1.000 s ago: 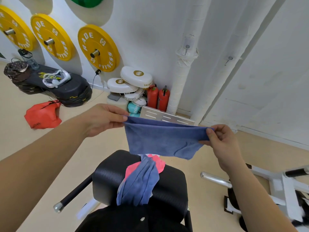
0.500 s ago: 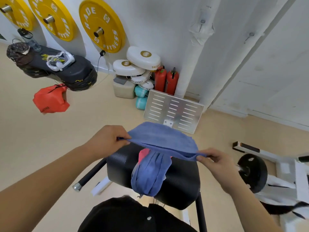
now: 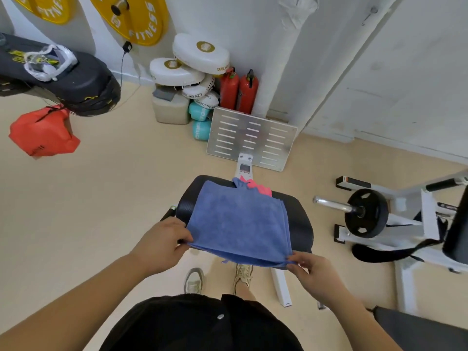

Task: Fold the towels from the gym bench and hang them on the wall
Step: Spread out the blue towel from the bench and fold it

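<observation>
1. Head view, middle of the frame: a blue towel (image 3: 238, 221) lies folded flat on the black bench pad (image 3: 298, 221). Its near edge sticks out past the pad, toward the person.
2. The left hand (image 3: 162, 245), just left of the middle, pinches the near left corner of the blue towel between thumb and fingers.
3. The right hand (image 3: 312, 273), lower right of the middle, pinches the near right corner of the same towel. The folded layers show along the towel's right edge.
4. At the far edge of the blue towel, a bit of a pink towel (image 3: 259, 188) and a bit of a second blue towel (image 3: 238, 183) peek out. Both lie on the pad under the folded one.
5. Just above the pad, a silver metal plate (image 3: 253, 138) with slots tilts up from the floor.
6. Behind the plate, by the white wall, stand two red fire extinguishers (image 3: 239, 91), with white boxing pads (image 3: 188, 64) stacked to their left.
7. At the upper left, yellow weight plates (image 3: 134, 19) hang on the wall. Below them a red bag (image 3: 43, 134) lies on the tan floor.
8. At the right, a black weight plate (image 3: 366, 212) sits on a bar of a white frame.
9. At the bottom middle, the person's two shoes (image 3: 193, 279) stand on the floor under the towel's near edge.
</observation>
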A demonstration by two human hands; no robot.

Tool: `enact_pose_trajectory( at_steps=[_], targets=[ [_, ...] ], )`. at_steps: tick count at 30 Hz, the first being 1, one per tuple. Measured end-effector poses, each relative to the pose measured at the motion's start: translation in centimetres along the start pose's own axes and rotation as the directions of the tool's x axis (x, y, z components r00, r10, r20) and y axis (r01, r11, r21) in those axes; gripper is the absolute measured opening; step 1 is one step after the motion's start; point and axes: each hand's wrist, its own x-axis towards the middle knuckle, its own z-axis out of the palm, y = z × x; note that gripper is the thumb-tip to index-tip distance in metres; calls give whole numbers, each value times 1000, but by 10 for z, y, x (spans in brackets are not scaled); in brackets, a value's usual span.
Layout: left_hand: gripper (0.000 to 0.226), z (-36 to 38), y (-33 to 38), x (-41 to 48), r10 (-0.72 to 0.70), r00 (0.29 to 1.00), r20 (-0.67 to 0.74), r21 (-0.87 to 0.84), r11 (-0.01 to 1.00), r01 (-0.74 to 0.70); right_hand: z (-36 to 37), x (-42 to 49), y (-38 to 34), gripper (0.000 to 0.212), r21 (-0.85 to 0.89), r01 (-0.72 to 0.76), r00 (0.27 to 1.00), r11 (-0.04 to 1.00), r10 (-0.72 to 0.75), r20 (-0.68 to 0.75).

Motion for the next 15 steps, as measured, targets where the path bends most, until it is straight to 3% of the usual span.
enact_pose_trajectory(
  at_steps=[4, 7, 10, 15],
  targets=[
    [8, -3, 4, -12, -32, 971, 235, -117, 991, 61, 8, -18, 4, 13, -60, 3, 999, 998, -1, 37],
    [9, -4, 3, -2, -36, 946, 322, -196, 975, 104, 10, -17, 1, 13, 95, -42, 999, 995, 39, 30],
    [13, -12, 2, 31, -91, 958, 273, -278, 946, 169, 4, 6, -6, 12, 251, -63, 994, 966, 84, -76],
    [13, -19, 1, 100, -241, 966, 89, -313, 914, 257, -13, 70, -19, 11, 302, -85, 981, 949, 134, -142]
  ],
)
